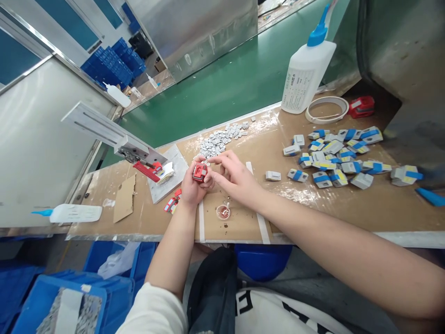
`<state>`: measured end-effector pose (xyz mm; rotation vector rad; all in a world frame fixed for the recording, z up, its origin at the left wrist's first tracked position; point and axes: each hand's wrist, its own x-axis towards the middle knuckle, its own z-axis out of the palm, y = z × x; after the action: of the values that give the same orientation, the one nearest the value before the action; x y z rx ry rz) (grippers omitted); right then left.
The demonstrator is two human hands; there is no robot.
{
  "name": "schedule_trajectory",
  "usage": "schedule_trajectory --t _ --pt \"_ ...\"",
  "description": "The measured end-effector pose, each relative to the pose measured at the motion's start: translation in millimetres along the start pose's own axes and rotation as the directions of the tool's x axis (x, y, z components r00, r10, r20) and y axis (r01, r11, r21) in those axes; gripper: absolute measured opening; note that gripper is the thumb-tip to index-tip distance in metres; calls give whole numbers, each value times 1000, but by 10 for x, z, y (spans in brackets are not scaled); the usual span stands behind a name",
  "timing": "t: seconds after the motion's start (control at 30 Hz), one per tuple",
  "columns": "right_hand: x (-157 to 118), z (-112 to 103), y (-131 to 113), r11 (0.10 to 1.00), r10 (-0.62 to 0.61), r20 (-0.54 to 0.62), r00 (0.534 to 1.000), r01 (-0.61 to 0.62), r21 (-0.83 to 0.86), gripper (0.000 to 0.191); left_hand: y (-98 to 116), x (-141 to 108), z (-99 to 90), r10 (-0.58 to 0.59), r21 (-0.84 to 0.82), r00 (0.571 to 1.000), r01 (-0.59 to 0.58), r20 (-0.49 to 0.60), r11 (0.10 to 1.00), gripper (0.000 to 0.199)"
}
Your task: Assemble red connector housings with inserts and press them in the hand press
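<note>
My left hand (193, 188) is closed around a small red plastic part (200, 172) with a grey edge, held above the bench. Just right of it, my right hand (237, 175) has its fingers apart and stretched toward the part; whether a fingertip touches it I cannot tell. Behind the hands lies a heap of small grey pieces (217, 143). Below them stands a little clear cup (223, 212) with reddish liquid and a white stick. Several red pieces (171, 202) lie left of my left wrist, partly hidden by it.
A lever clamp (139, 155) stands on a marble-like slab (178, 170) at left. Grey blocks with blue tape (342, 155) cover the right side, near a tape roll (327, 110) and a large white bottle (306, 76). Another bottle (78, 213) lies at the left edge. Beyond runs a green belt (222, 76).
</note>
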<state>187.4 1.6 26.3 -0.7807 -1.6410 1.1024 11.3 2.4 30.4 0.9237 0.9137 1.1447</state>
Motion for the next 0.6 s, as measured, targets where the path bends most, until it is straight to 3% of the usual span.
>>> schedule_trajectory --t 0.13,0.3,0.43,0.53,0.6 --pt "22 22 98 998 -34 66 997 37 -51 33 -24 -9 -5 -5 55 999 6 -32 998 41" --pt "64 -26 173 977 -128 183 975 155 -146 30 -44 -12 -43 3 132 1000 -5 11 991 50" --pt "134 -134 188 923 -177 341 923 276 -268 29 -8 -24 -105 -111 213 993 98 49 972 61" --pt "174 -159 219 924 -200 416 887 311 -221 36 6 -22 -124 -158 240 988 154 -3 958 68" --pt "185 -151 253 933 -190 419 888 296 -204 42 -3 -18 -109 -165 237 986 168 -34 957 69"
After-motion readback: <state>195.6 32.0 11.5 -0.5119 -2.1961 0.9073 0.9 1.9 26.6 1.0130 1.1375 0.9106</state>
